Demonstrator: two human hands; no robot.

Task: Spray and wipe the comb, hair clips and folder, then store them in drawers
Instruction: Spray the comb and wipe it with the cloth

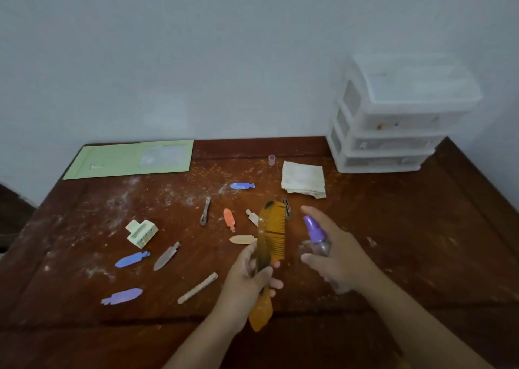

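Left hand (247,273) grips comb (271,236) (teeth rightward) beside right hand's (337,256) spray bottle (316,235).

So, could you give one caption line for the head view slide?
Left hand holds comb, right hand aims spray bottle at it.

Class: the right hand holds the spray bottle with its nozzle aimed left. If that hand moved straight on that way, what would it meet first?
Most likely the comb, held upright by the left hand. It stands just left of the right hand and its spray bottle, though depth is unclear.
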